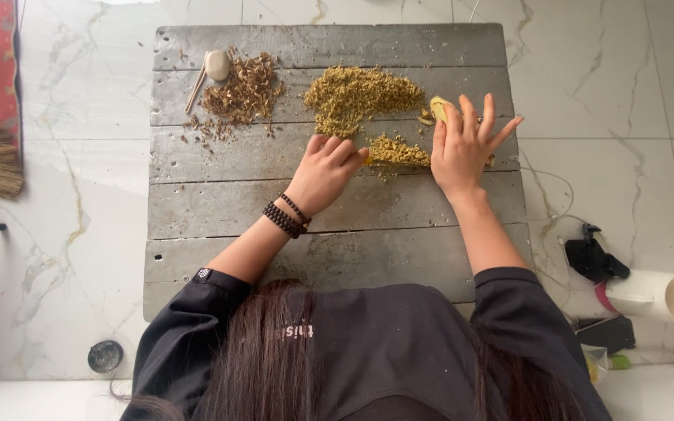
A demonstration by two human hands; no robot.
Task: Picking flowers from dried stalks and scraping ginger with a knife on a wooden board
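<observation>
left hand (328, 168) curled shut beside small greenish pile (398, 150), long axis 9-to-3 o'clock; right hand (462, 144), fingers spread, presses yellow piece (437, 106) toward 12.

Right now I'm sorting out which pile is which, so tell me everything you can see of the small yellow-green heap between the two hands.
The small heap is a loose, low mound of fine, dry-looking yellow-green bits, spread in a strip on the grey wooden board. It lies just below the larger heap of the same colour, with stray crumbs between. The left hand, curled, touches its left end; the right hand, fingers spread, touches its right end.
</observation>
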